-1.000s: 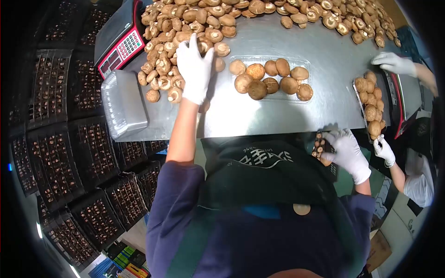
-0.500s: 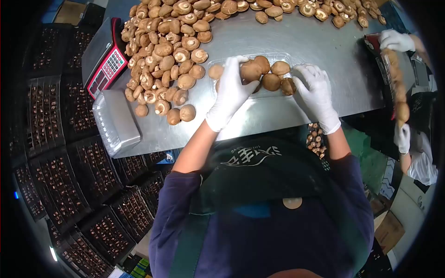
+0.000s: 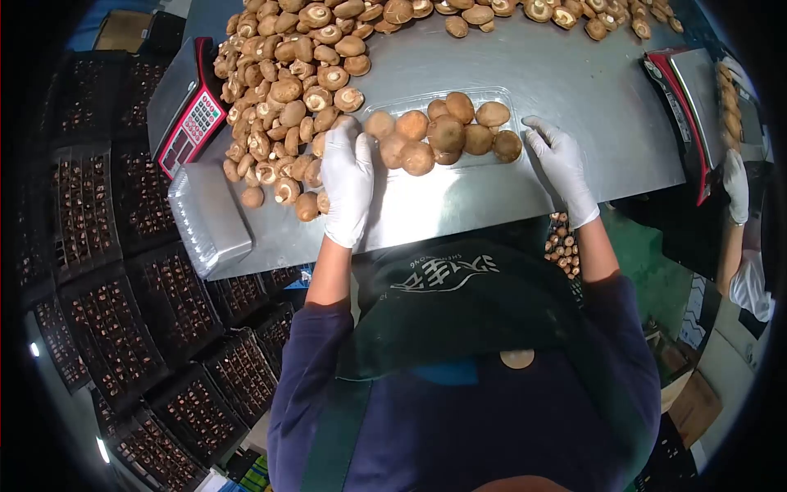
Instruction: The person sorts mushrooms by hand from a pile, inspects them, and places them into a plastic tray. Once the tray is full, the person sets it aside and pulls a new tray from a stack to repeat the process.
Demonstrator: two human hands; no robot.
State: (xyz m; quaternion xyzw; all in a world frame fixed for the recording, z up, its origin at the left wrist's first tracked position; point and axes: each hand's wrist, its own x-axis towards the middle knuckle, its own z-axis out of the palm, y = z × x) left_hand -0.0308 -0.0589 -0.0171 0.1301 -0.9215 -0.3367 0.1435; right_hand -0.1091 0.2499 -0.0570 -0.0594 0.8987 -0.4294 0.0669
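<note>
1. Head view, centre of the frame: a clear tray [image 3: 510,111] lies on the metal table [image 3: 590,90], its long axis running roughly left to right, with mushrooms [image 3: 447,133] resting in it, mostly caps up.
2. Left hand [image 3: 346,184]: just beyond the tray's left end, between it and the heaped mushroom pile [image 3: 287,90] at upper left. Its fingertips meet the pile's edge; whether they grip anything I cannot tell.
3. Right hand [image 3: 563,168]: just beside the tray's right end, thumb and fingers parted, holding nothing visible.
4. The tray thus sits between both hands, neither clearly nearer.
5. Left of the frame: a stack of clear trays [image 3: 209,217] stands below a red-edged scale [image 3: 197,123].
</note>
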